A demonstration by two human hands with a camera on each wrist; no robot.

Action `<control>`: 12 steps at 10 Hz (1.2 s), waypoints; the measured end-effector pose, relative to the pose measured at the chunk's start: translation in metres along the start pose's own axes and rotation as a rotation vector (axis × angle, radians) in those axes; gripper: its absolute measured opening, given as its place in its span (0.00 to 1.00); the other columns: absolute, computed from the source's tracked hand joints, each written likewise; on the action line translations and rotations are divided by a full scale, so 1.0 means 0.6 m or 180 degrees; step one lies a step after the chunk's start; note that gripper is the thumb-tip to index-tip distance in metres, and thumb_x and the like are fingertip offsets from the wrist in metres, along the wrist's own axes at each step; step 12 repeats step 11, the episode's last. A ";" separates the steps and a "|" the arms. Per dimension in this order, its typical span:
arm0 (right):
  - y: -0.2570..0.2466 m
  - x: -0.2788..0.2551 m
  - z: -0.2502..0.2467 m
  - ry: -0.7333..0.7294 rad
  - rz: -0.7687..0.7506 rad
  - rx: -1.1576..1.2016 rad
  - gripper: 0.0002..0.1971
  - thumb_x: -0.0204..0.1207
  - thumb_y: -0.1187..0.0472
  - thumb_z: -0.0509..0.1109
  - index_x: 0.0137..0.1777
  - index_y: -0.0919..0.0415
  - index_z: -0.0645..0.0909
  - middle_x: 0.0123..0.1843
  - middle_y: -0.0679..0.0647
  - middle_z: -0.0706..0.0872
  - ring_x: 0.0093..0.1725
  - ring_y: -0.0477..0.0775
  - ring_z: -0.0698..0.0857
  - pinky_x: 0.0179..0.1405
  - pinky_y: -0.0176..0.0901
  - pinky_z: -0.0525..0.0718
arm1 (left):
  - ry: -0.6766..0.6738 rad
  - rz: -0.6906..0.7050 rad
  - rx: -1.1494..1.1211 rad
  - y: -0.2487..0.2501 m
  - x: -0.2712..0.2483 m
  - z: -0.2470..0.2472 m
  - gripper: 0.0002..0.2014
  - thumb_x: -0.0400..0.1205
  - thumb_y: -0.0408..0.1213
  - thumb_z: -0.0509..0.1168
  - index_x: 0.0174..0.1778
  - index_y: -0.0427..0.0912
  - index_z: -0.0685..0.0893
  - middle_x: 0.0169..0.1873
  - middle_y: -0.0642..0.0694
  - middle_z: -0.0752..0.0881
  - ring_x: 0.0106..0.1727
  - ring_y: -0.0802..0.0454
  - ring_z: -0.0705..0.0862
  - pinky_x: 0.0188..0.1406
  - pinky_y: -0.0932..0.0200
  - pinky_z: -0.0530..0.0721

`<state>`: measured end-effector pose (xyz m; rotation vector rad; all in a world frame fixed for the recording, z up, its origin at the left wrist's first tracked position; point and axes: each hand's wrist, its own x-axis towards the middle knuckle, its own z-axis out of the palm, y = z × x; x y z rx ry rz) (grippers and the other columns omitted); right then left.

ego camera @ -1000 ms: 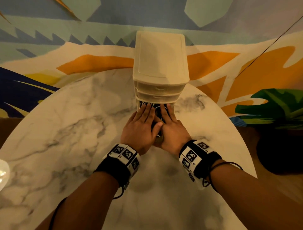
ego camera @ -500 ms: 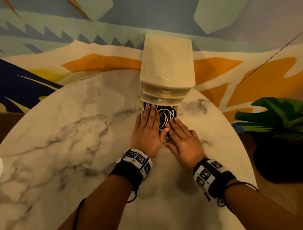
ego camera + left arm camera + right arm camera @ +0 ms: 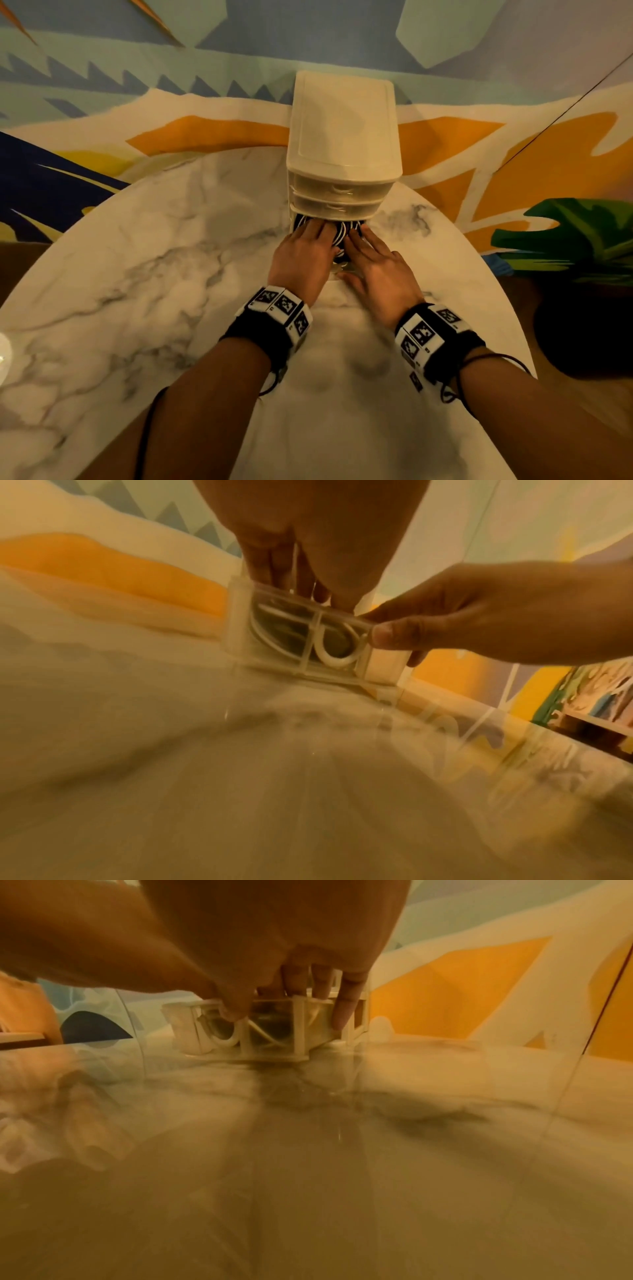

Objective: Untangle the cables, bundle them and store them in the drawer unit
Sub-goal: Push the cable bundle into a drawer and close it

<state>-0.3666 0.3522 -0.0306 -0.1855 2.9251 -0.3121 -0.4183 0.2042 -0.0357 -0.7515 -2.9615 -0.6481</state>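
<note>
The cream drawer unit (image 3: pixel 342 154) stands at the far edge of the marble table (image 3: pixel 154 274). Its clear bottom drawer (image 3: pixel 301 642) is pulled partly out and holds coiled black and white cables (image 3: pixel 342 236). My left hand (image 3: pixel 313 231) reaches into the drawer from above, its straight fingers (image 3: pixel 274 561) pressing on the cables. My right hand (image 3: pixel 364 238) lies beside it over the drawer's right half, with its fingers on the cables and its thumb (image 3: pixel 387 637) against the clear front wall. A white cable loop (image 3: pixel 227 1039) shows through that wall. The two upper drawers are closed.
A painted wall rises right behind the unit. A dark green plant (image 3: pixel 565 240) in a black pot stands off the table's right edge. A white object (image 3: pixel 3 356) peeks in at the table's left edge. Bare marble stretches left of and in front of my hands.
My right hand, which had drawn back onto the table in front of the drawer, has moved forward onto the cables again. My left hand has reached a little deeper into the drawer.
</note>
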 end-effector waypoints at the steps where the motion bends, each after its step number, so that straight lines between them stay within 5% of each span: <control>1: 0.001 0.013 0.001 0.0065 0.0047 0.0084 0.30 0.82 0.45 0.59 0.81 0.54 0.60 0.84 0.48 0.57 0.84 0.50 0.50 0.73 0.57 0.67 | 0.0170 -0.0062 -0.0024 -0.005 -0.002 0.005 0.07 0.75 0.35 0.70 0.47 0.39 0.83 0.52 0.41 0.83 0.48 0.41 0.84 0.34 0.50 0.85; 2: 0.011 0.015 0.011 0.0503 0.0084 0.0115 0.27 0.78 0.49 0.66 0.76 0.57 0.72 0.78 0.57 0.70 0.78 0.61 0.65 0.66 0.57 0.73 | 0.0141 0.0042 0.0182 -0.010 -0.007 0.016 0.14 0.78 0.42 0.60 0.50 0.38 0.85 0.52 0.42 0.84 0.54 0.41 0.83 0.46 0.48 0.85; 3: 0.014 0.033 0.013 0.0989 0.0292 0.0200 0.23 0.74 0.51 0.71 0.68 0.57 0.79 0.66 0.58 0.78 0.63 0.64 0.74 0.59 0.57 0.79 | -0.0017 0.0071 0.0500 -0.013 -0.025 0.019 0.24 0.80 0.49 0.53 0.66 0.41 0.80 0.66 0.45 0.80 0.68 0.43 0.77 0.63 0.47 0.76; 4: 0.010 0.039 0.020 0.1126 0.0473 0.0648 0.24 0.69 0.53 0.76 0.66 0.56 0.78 0.63 0.57 0.74 0.61 0.59 0.74 0.60 0.48 0.78 | 0.0099 -0.0065 0.0391 -0.019 -0.048 0.011 0.21 0.78 0.45 0.57 0.64 0.42 0.81 0.65 0.42 0.79 0.65 0.41 0.77 0.59 0.48 0.76; 5: 0.018 0.017 0.035 0.1422 0.1001 0.1338 0.14 0.68 0.53 0.77 0.48 0.56 0.76 0.50 0.53 0.76 0.47 0.50 0.76 0.46 0.41 0.75 | 0.0443 -0.0734 -0.0312 -0.023 -0.069 0.003 0.06 0.77 0.37 0.62 0.45 0.40 0.82 0.46 0.43 0.82 0.48 0.42 0.80 0.43 0.49 0.79; 6: 0.019 0.008 0.058 0.1223 0.1215 0.1810 0.08 0.72 0.58 0.72 0.39 0.57 0.75 0.39 0.52 0.80 0.37 0.49 0.75 0.38 0.41 0.72 | 0.0347 -0.1373 -0.1188 -0.031 -0.072 0.009 0.11 0.79 0.36 0.64 0.56 0.40 0.82 0.54 0.43 0.82 0.54 0.44 0.82 0.50 0.48 0.82; 7: 0.016 0.030 0.063 0.1132 0.1236 0.2058 0.06 0.76 0.59 0.69 0.46 0.58 0.75 0.45 0.56 0.83 0.40 0.51 0.79 0.39 0.37 0.71 | 0.0269 -0.1222 -0.1215 -0.042 -0.052 0.016 0.16 0.78 0.36 0.64 0.63 0.40 0.79 0.60 0.43 0.80 0.59 0.44 0.80 0.57 0.50 0.80; 9: 0.027 0.074 0.048 0.0686 0.1154 0.2144 0.15 0.76 0.55 0.66 0.59 0.61 0.72 0.57 0.61 0.80 0.50 0.60 0.81 0.52 0.47 0.77 | -0.0116 -0.1081 -0.1373 -0.058 -0.005 0.018 0.26 0.78 0.35 0.65 0.74 0.39 0.71 0.70 0.39 0.74 0.67 0.40 0.76 0.67 0.53 0.74; 10: 0.026 0.065 0.046 0.0514 0.1116 0.2114 0.18 0.79 0.58 0.66 0.66 0.62 0.71 0.65 0.61 0.78 0.59 0.60 0.80 0.55 0.41 0.74 | -0.0486 -0.1155 -0.1480 -0.056 -0.002 0.009 0.28 0.81 0.37 0.62 0.78 0.43 0.65 0.76 0.42 0.68 0.75 0.44 0.70 0.74 0.57 0.66; 11: 0.017 0.035 0.045 0.0575 0.1015 0.2121 0.22 0.79 0.61 0.66 0.72 0.61 0.70 0.70 0.59 0.75 0.64 0.56 0.77 0.56 0.31 0.69 | -0.0689 -0.1241 -0.1549 -0.057 -0.031 -0.015 0.22 0.83 0.38 0.62 0.74 0.42 0.72 0.72 0.42 0.75 0.70 0.47 0.75 0.72 0.57 0.70; 12: 0.017 0.035 0.045 0.0575 0.1015 0.2121 0.22 0.79 0.61 0.66 0.72 0.61 0.70 0.70 0.59 0.75 0.64 0.56 0.77 0.56 0.31 0.69 | -0.0689 -0.1241 -0.1549 -0.057 -0.031 -0.015 0.22 0.83 0.38 0.62 0.74 0.42 0.72 0.72 0.42 0.75 0.70 0.47 0.75 0.72 0.57 0.70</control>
